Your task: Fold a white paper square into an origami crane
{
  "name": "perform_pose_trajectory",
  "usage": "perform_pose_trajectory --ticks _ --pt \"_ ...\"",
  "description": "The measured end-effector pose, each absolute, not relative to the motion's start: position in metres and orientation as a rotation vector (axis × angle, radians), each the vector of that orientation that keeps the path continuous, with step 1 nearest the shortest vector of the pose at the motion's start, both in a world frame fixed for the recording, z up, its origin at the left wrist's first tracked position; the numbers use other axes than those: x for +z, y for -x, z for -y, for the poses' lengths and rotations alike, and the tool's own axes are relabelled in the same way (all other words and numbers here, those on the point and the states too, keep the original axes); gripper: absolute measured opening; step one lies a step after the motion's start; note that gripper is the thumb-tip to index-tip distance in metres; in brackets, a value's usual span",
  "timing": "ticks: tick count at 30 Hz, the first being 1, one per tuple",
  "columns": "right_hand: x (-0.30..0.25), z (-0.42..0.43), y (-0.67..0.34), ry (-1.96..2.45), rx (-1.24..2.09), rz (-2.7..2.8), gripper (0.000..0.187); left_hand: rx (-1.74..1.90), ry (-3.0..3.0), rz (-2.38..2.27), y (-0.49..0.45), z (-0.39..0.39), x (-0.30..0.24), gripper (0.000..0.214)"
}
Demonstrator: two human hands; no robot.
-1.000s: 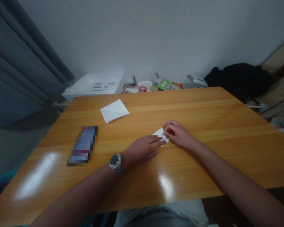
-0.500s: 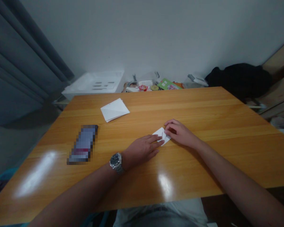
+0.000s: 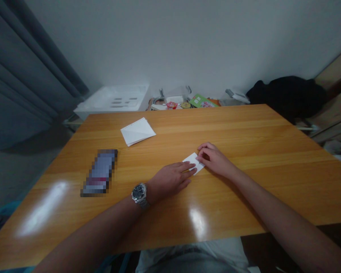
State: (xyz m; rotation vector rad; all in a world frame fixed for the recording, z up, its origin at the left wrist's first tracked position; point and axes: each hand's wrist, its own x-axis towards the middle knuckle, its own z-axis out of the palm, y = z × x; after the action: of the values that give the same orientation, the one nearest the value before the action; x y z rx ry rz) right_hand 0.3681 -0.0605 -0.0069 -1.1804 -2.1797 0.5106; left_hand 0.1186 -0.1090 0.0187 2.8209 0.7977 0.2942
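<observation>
A small square of white folded paper (image 3: 192, 158) lies on the wooden table between my hands, one corner toward me. My left hand (image 3: 173, 178), with a metal watch on its wrist, rests with fingers stretched out over the paper's left and near part. At the right side of the square, my right hand (image 3: 213, 159) has its thumb and index finger pinched together at the paper's edge. Its other fingers curl loosely above the table. The fingers cover parts of the paper, so its folds are only partly visible.
A stack of white paper sheets (image 3: 138, 132) lies at the back left of the table (image 3: 244, 132). A pixelated phone (image 3: 100, 172) is on the left. Behind the far edge are a white tray (image 3: 113, 96), a green booklet (image 3: 201, 101) and a black cloth (image 3: 287, 94).
The flap whose edge stood out on the folded paper now looks flat, and the top appears smooth. Both hands have stayed almost in place.
</observation>
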Motion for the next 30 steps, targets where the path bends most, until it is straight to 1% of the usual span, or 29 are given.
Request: perform_pose_trajectory --ticks 16,22,30 --pt "-0.0059 0.0615 -0.3644 1.214 0.486 2.187 0.016 0.326 -2.684 -0.808 -0.1129 0.1029 0.0195 0.049" --pt "-0.0061 0.0618 -0.3629 1.218 0.458 2.19 0.017 0.311 -2.711 -0.763 -0.1112 0.1017 0.0192 0.045" --pt "-0.0057 0.0618 -0.3621 1.211 0.457 2.185 0.014 0.309 -2.749 -0.722 -0.1104 0.1009 0.0203 0.045"
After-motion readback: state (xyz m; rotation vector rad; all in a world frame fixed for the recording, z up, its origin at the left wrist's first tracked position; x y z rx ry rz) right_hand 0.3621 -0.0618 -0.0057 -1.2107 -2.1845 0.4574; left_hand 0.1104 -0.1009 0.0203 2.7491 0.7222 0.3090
